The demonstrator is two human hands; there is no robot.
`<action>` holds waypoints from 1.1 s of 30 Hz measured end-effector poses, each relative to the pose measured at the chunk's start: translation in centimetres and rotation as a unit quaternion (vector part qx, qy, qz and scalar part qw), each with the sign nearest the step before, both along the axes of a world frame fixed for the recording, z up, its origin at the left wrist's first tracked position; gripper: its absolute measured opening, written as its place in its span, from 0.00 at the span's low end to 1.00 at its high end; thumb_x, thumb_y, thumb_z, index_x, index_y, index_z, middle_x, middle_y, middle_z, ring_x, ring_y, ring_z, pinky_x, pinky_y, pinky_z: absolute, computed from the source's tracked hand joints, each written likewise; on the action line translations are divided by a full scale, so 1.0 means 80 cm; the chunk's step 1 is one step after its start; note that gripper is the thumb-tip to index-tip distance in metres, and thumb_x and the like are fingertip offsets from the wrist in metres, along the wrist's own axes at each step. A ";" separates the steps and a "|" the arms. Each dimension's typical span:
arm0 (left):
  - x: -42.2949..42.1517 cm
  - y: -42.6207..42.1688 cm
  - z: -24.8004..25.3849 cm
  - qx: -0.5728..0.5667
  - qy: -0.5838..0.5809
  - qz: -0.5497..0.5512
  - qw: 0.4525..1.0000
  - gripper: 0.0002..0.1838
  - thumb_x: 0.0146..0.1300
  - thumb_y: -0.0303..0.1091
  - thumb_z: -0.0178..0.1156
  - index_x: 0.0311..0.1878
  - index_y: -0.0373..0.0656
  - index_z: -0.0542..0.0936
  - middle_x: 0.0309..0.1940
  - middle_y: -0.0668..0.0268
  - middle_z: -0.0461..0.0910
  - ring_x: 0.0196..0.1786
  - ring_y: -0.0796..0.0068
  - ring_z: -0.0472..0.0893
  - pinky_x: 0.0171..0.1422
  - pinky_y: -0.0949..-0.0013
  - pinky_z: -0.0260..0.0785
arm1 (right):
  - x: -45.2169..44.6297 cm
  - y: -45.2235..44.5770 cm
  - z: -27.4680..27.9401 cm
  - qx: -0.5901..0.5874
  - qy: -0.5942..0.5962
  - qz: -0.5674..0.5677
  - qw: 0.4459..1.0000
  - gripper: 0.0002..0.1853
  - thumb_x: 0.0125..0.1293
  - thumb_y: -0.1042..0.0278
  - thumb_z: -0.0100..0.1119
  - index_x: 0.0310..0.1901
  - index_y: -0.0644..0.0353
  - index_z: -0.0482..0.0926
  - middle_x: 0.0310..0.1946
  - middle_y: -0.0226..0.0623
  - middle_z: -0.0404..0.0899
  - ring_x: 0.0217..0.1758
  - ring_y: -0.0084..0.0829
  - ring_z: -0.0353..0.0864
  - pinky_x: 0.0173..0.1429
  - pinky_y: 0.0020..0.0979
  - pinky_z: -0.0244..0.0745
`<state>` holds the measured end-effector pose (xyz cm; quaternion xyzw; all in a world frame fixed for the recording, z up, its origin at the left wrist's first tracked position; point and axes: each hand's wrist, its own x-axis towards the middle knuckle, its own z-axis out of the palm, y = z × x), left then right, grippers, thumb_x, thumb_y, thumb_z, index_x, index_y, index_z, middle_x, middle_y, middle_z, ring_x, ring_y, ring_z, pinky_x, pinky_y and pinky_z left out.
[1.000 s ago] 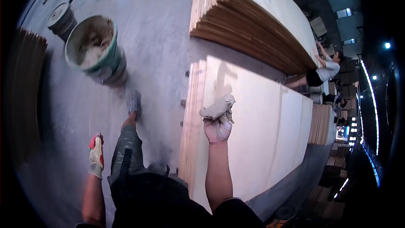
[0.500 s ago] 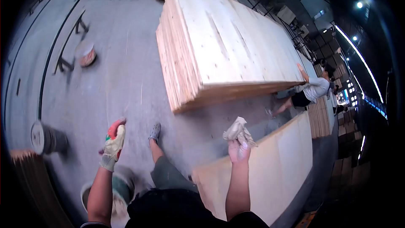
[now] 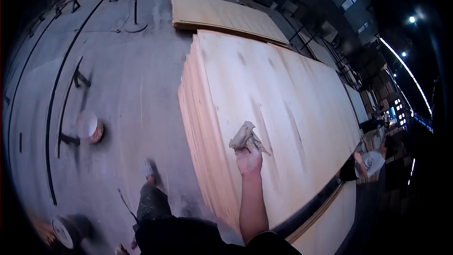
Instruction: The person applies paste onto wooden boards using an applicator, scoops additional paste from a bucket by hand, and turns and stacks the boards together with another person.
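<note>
The right hand (image 3: 249,159) had its bare fingers closed round a crumpled grey lump (image 3: 244,137), over the large board stack (image 3: 283,113), nearer its ragged left edge than its right corner; whether the lump touched the top board could not be told. Of the left hand (image 3: 122,250) only a blurred bit showed at the bottom, its grip impossible to tell.

Another board stack (image 3: 226,16) lay just beyond the far edge, and a lower stack (image 3: 330,224) past the near right edge. A person (image 3: 373,164) was near the right corner. A narrow bench (image 3: 67,99) stood on the floor (image 3: 122,89) to the left.

Beside the bench was a pale bucket (image 3: 89,127) with reddish marks, its contents unclear. A dark bucket (image 3: 68,231) with a pale round top stood at lower left, its inside not visible.
</note>
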<state>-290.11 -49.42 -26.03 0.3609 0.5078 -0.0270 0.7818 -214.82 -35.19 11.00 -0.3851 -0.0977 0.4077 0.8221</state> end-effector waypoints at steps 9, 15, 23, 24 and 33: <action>0.079 0.612 -0.045 -0.124 0.225 0.135 0.957 0.31 0.64 0.77 0.38 0.61 0.72 0.72 0.44 0.72 0.77 0.44 0.64 0.74 0.41 0.52 0.63 | 0.106 0.373 -0.055 0.028 0.020 -0.061 0.998 0.22 0.71 0.70 0.55 0.66 0.57 0.69 0.61 0.36 0.75 0.64 0.36 0.75 0.69 0.45 0.71; 0.445 1.237 0.114 0.133 0.117 0.118 0.977 0.33 0.62 0.71 0.56 0.60 0.60 0.75 0.57 0.74 0.76 0.61 0.71 0.72 0.63 0.58 0.59 | 0.171 0.491 0.008 0.017 0.079 -0.204 0.976 0.20 0.72 0.70 0.56 0.64 0.59 0.72 0.60 0.37 0.77 0.61 0.34 0.78 0.66 0.42 0.73; 0.894 1.587 0.291 0.312 0.014 -0.049 0.949 0.15 0.68 0.56 0.60 0.50 0.61 0.77 0.38 0.79 0.77 0.39 0.85 0.72 0.38 0.75 0.57 | 0.330 0.704 -0.060 0.048 0.113 -0.347 0.930 0.17 0.70 0.73 0.56 0.60 0.62 0.75 0.58 0.37 0.77 0.59 0.33 0.78 0.64 0.43 0.74; 0.945 1.583 0.295 0.294 0.045 -0.058 0.953 0.10 0.67 0.53 0.63 0.39 0.62 0.77 0.26 0.85 0.72 0.29 0.91 0.66 0.27 0.81 0.46 | 0.336 0.737 -0.061 0.053 0.125 -0.364 0.922 0.17 0.70 0.73 0.56 0.60 0.62 0.75 0.58 0.37 0.77 0.59 0.33 0.78 0.64 0.43 0.74; 0.972 1.934 0.122 0.086 0.288 -0.301 0.905 0.18 0.68 0.62 0.51 0.43 0.60 0.75 0.32 0.75 0.74 0.34 0.73 0.71 0.36 0.61 0.59 | 0.443 1.032 0.000 0.002 0.143 -0.337 0.930 0.10 0.70 0.73 0.58 0.50 0.64 0.80 0.38 0.32 0.80 0.38 0.21 0.77 0.43 0.27 0.73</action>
